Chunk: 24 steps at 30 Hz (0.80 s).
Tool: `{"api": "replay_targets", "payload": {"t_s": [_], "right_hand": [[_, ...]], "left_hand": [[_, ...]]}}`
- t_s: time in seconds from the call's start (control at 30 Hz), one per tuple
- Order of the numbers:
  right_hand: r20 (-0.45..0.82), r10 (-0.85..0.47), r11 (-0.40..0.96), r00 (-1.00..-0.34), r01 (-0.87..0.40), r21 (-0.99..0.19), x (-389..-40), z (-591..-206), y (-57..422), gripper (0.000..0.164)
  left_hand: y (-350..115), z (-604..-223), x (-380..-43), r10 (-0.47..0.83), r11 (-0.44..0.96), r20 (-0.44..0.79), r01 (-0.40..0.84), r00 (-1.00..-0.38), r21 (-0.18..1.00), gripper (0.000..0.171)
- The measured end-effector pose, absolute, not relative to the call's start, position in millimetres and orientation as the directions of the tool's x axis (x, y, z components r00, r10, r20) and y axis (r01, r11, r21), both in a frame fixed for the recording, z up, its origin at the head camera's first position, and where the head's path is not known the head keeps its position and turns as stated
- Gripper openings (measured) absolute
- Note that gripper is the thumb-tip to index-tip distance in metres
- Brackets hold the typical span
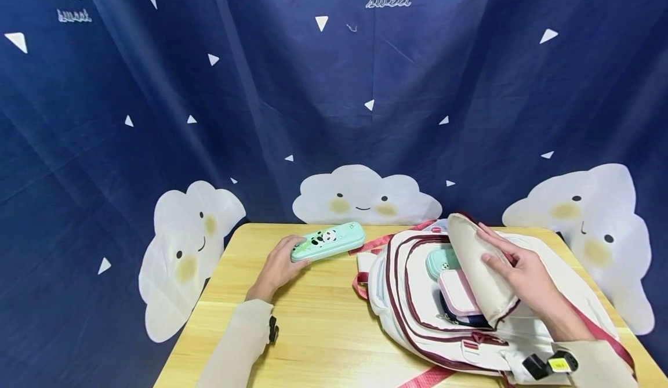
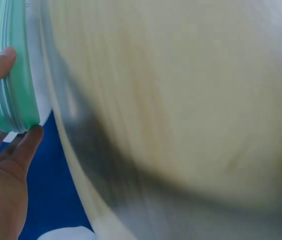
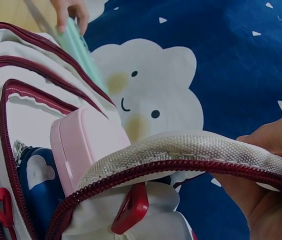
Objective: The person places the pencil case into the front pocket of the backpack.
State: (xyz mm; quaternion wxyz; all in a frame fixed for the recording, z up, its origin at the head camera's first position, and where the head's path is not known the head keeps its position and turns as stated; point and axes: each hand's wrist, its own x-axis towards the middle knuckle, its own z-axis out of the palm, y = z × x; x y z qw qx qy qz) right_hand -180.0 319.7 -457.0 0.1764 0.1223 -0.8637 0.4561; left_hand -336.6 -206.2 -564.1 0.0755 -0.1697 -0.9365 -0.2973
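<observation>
My left hand (image 1: 280, 267) grips one end of a mint-green pencil case (image 1: 330, 242) with a panda print, held over the table's far side. In the left wrist view the thumb lies along the zipper side of the pencil case (image 2: 16, 70), with fingers under its end. A white backpack (image 1: 386, 295) with dark red zippers lies at the right. My right hand (image 1: 522, 266) pinches its front pocket flap (image 1: 477, 260) and holds it raised. Inside the pocket sit a pink case (image 3: 88, 140), a navy pouch (image 3: 42, 175) with a cloud print, and a mint-green item (image 1: 440, 260).
The wooden table (image 1: 302, 330) carries the backpack on its right half. Red straps (image 1: 425, 378) trail from the bag onto the tabletop. A dark blue curtain (image 1: 323, 109) with clouds and triangles hangs right behind the table.
</observation>
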Motion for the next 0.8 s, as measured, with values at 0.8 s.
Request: {"api": "replay_targets", "payload": {"t_s": [0.8], "right_hand": [[0.409, -0.042, 0.547, -0.912, -0.363, -0.754, -181.4, -458.4, 320.6, 0.047]], "left_hand": [[-172.6, -525.0, -319.9, 0.344, 0.72, 0.307, 0.459, -0.887, 0.52, 0.06]]}}
